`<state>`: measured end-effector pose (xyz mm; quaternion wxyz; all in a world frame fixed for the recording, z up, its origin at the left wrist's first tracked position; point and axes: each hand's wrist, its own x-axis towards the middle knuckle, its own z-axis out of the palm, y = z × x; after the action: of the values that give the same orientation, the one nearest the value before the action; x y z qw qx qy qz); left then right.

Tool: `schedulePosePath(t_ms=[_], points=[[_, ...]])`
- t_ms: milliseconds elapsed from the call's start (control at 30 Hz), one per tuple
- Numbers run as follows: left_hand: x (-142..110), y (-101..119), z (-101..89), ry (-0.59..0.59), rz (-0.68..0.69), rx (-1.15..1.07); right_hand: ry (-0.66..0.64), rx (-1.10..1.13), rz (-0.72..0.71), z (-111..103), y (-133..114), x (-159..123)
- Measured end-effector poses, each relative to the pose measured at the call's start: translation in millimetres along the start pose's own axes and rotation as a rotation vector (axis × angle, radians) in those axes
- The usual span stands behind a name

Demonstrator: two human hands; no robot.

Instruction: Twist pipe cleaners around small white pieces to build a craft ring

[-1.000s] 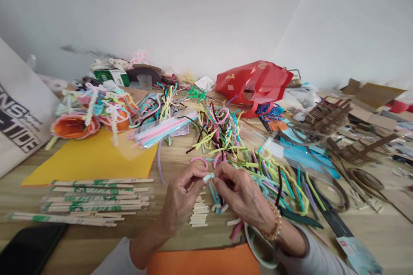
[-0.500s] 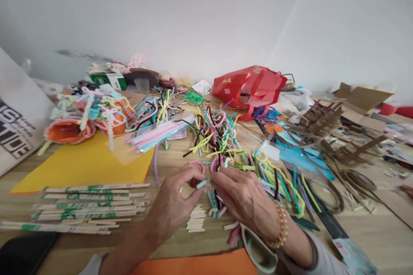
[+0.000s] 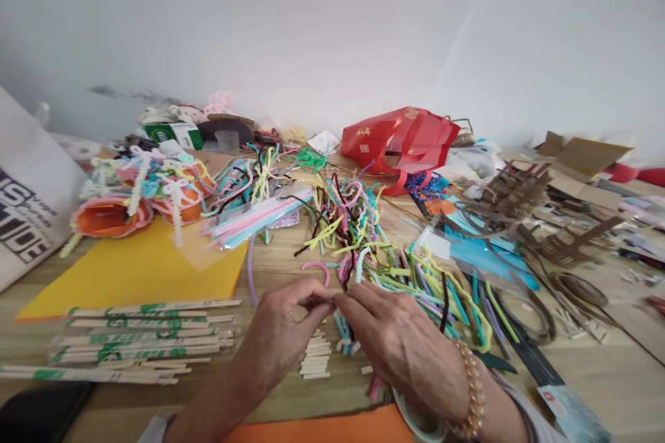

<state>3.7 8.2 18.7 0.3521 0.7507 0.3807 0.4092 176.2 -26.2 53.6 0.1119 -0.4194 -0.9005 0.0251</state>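
Observation:
My left hand (image 3: 283, 336) and my right hand (image 3: 400, 342) meet fingertip to fingertip over the wooden table (image 3: 270, 263). Both are pinched together on a small piece between them, hidden by the fingers; earlier it showed as a short light blue pipe cleaner piece. A bead bracelet (image 3: 470, 387) is on my right wrist. Just below the fingers lies a row of short white cut sticks (image 3: 316, 356). A tangle of coloured pipe cleaners (image 3: 364, 235) spreads beyond my hands, with a pink curl (image 3: 316, 268) close by.
Wrapped chopsticks (image 3: 140, 339) lie at the left beside a yellow sheet (image 3: 135, 270). An orange sheet (image 3: 322, 429) and a tape roll (image 3: 415, 419) sit at the near edge. A red bag (image 3: 405, 142), cardboard models (image 3: 524, 201) and paper flowers (image 3: 140, 187) stand further back.
My hands have sunk lower toward the table and drawn closer together. The light blue piece seen between the fingertips is now covered by them.

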Motion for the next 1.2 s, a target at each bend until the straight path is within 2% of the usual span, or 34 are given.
schedulePosePath(t_ms=[133,333,500,567,633,700,767,867,1067,1200], points=[[-1.4,-7.4,2.1,0.065,0.118,0.13,0.013,-0.016,0.054,1.4,-1.3,-0.3],[-9.0,-18.0,5.2,0.138,0.412,0.301,0.043,-0.004,0.112,4.1,-1.0,1.6],[-17.9,-25.5,0.6,0.111,0.467,0.49,0.142,0.163,0.117,5.3,2.6,2.7],[-19.1,-24.9,-1.5,0.135,0.494,0.527,0.176,0.299,0.149,7.7,4.3,3.2],[-18.8,-21.3,-2.5,0.193,0.511,0.522,0.157,0.531,0.218,12.9,5.8,5.2],[-17.3,-16.1,-2.2,0.272,0.518,0.455,0.06,0.884,0.268,21.3,6.9,9.2],[-15.2,-11.2,-0.9,0.35,0.517,0.346,-0.039,1.345,0.284,31.2,7.4,14.3],[-11.6,-6.7,0.7,0.434,0.502,0.224,-0.039,1.71,0.324,42.7,7.8,20.2],[-7.3,-4.2,-1.6,0.379,0.489,0.193,0.059,1.929,0.366,48.1,12.4,21.6],[-6.5,-3.4,-2.2,0.349,0.477,0.169,0.052,1.977,0.402,49.2,13.7,21.5]])
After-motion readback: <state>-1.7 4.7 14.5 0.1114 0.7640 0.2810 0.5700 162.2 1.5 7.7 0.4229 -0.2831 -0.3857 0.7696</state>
